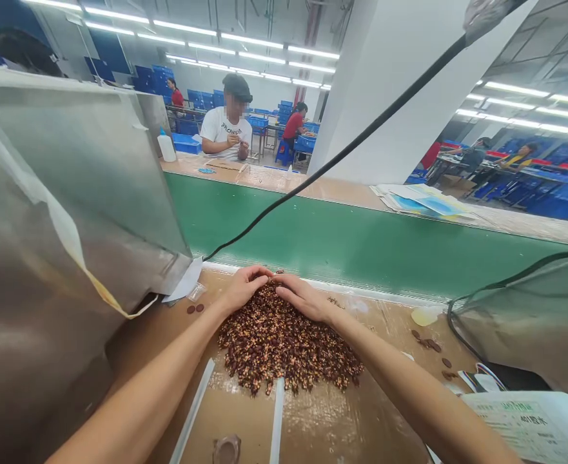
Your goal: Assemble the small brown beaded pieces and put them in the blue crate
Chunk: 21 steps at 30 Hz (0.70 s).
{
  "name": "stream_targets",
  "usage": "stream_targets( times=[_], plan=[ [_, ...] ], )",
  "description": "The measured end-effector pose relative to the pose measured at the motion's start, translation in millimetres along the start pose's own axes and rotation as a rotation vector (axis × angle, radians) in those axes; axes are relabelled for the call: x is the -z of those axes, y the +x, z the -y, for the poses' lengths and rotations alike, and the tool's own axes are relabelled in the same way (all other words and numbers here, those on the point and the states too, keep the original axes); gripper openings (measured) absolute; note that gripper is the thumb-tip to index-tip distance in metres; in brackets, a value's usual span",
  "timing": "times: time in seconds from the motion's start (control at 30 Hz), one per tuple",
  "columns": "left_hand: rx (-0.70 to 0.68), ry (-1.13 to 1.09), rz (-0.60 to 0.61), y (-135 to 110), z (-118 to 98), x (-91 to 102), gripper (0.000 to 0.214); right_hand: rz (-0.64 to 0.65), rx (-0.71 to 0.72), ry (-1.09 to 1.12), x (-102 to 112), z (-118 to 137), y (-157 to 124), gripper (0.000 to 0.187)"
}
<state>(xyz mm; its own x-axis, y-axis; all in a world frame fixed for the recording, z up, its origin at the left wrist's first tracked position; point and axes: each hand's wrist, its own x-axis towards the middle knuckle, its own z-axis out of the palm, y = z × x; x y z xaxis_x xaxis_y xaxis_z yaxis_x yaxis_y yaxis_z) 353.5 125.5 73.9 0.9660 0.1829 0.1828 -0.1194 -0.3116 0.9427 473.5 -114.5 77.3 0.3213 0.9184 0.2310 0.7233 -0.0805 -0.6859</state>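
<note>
A wide heap of small dark red and gold pieces (288,348) lies on the brown table covering in front of me; the pieces are too small to name. My left hand (245,287) rests against the far left side of the heap, its fingers extended and curving inward. From the right, my right hand (305,298) lies over the far edge, fingers stretched out and slightly bent. The fingertips of both hands nearly meet at the back of the pile. Neither hand is closed around anything that I can see.
Metal housings stand at the left (80,193) and right (535,316). A green belt (284,229) runs behind the table, crossed by a black cable (332,164). Loose brown discs (426,341) and a labelled white packet (520,419) lie rightward. A co-worker (228,125) sits opposite.
</note>
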Motion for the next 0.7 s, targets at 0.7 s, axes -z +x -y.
stream_targets(
  times=[0.7],
  plan=[
    [0.035,0.345,-0.128,-56,-31,25.4,0.047,-0.117,-0.129,-0.131,31,-40,10,0.062]
  ],
)
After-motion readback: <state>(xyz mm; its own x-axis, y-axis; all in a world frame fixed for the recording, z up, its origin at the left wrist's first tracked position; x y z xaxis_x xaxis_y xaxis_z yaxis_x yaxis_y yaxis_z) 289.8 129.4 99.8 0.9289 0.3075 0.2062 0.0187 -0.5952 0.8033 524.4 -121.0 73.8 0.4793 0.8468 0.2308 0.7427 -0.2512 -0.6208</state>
